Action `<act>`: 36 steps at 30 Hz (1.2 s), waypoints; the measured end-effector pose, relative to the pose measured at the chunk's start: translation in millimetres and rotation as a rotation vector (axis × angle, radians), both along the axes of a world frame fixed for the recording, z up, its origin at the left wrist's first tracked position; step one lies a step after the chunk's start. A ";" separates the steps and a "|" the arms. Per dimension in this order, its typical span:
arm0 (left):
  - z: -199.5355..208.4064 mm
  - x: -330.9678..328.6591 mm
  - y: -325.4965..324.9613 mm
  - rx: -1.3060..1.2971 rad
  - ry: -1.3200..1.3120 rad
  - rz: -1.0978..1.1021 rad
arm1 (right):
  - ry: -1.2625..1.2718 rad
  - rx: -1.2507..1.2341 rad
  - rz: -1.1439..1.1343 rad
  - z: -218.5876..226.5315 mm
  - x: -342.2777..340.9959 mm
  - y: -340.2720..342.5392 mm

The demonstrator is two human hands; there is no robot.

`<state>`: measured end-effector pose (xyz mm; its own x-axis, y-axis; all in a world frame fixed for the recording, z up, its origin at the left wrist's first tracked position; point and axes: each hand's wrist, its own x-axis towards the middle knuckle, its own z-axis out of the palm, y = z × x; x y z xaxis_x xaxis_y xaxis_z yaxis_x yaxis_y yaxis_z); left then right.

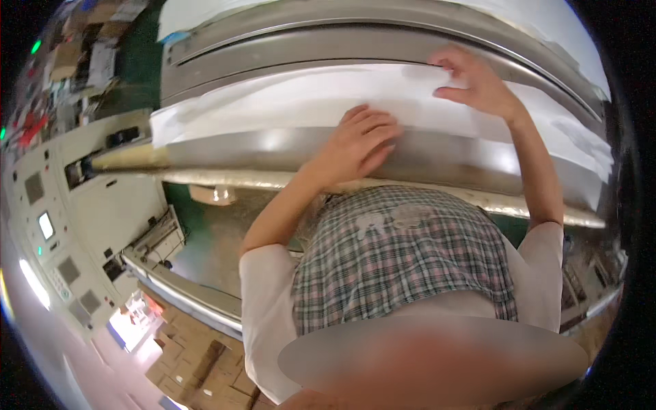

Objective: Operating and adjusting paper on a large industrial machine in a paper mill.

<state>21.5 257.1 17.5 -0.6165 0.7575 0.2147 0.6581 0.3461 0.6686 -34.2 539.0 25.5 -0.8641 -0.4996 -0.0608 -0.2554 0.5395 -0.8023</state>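
Observation:
A long white sheet (273, 102), cloth or film, I cannot tell which, lies across the machine in front of me. Its near edge rests along a shiny metal surface (273, 142) that is rounded toward me. My left hand (363, 142) is over that edge, fingers spread and palm down, seemingly touching the sheet and the metal. Farther off and to the right, my right hand (475, 82) is above the sheet, thumb and fingers apart with nothing between them. Its fingertips are near the slot behind the sheet.
Grey metal panels (307, 44) with a long dark slot stand beyond the sheet. A pale control cabinet (75, 219) with a small screen is on my left. A wrapped bar (266, 179) runs close to my waist. Brown cartons (198, 362) stand at lower left.

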 end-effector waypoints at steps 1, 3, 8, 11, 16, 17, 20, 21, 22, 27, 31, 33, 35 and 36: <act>-6.3 -1.2 -8.8 -0.023 0.015 0.014 | 0.133 0.049 0.033 -6.1 -0.5 -24.0; -26.3 -6.9 -44.1 -0.125 0.209 0.242 | 0.325 0.186 0.017 -19.3 3.0 -62.4; -73.2 -25.2 -211.7 -0.621 0.437 0.681 | 0.268 0.320 0.086 -0.2 34.0 -98.1; -68.7 -45.3 -284.6 -0.847 0.456 0.838 | 0.320 0.409 0.063 -2.1 44.6 -110.6; -73.0 -84.4 -398.9 -0.939 0.402 0.914 | 0.421 0.364 -0.056 -9.2 47.2 -147.3; -74.8 -91.1 -419.5 -0.917 0.488 0.948 | 0.419 0.360 -0.083 -9.2 47.5 -155.4; -72.4 -106.3 -514.9 -0.915 0.524 1.125 | 0.430 0.365 -0.097 -7.3 40.2 -181.1; -67.3 -111.7 -529.6 -0.984 0.439 1.222 | 0.424 0.378 -0.101 -7.9 39.3 -186.4; -47.6 -125.2 -514.0 -0.867 0.330 1.421 | 0.403 0.396 -0.126 -10.0 40.8 -190.5; 14.2 -155.1 -435.3 -0.163 0.344 0.946 | 0.437 0.374 -0.090 -8.1 29.9 -240.2; 19.1 -147.4 -331.9 -0.226 -0.039 0.219 | 0.491 0.387 -0.037 -12.4 19.9 -277.2; 15.9 -151.4 -343.5 -0.465 -0.088 0.207 | 0.504 0.372 -0.016 -11.1 17.8 -290.2; 11.2 -156.5 -368.8 -0.723 -0.144 0.260 | 0.509 0.377 -0.016 -14.6 16.6 -296.5; 8.7 -158.1 -397.9 -0.682 -0.119 0.302 | 0.507 0.379 -0.028 -16.0 17.7 -299.3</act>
